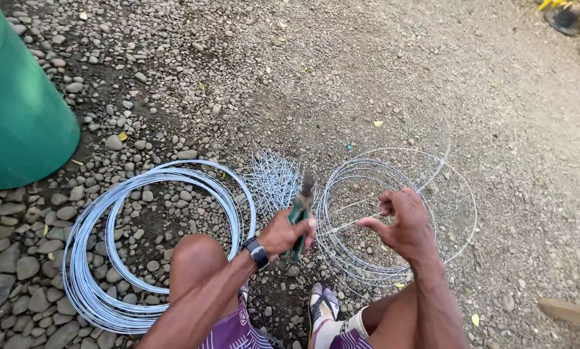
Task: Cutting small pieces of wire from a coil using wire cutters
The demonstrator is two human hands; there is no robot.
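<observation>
Head view, looking down at gravel ground [341, 71] between the person's knees.

- Left hand [283, 234] — grip closed round the green handles of a pair of pliers [300, 216]; the dark nose points up and away, near the end of a wire strand. A dark wristwatch [256, 252] sits on that wrist.
- Right hand [403, 223] — fingers pressed together, pinching a strand of the thin wire coil [393, 213] that lies on the ground under and around the hand.
- Thin wire coil — many loose silvery loops, one strand drawn straight across toward the pliers. Judged light and springy; loops likely to snag or fly open, the cut end sharp. Best taken by a single strand near the working end, as held here.
- Pile of short cut wire pieces [274, 178] — a bristling heap just left of the pliers, between the two coils.
- Heavy wire coil [141, 245] — thicker, tidier rings, lying flat at the left by the left knee. Judged stiffer and heavier.
- Green barrel [19, 110] — upper left, standing on stones.
- Sandalled foot [321, 310] — the person's own, bottom centre.
- Footwear of another person [571, 19] — top right corner, well apart.
</observation>
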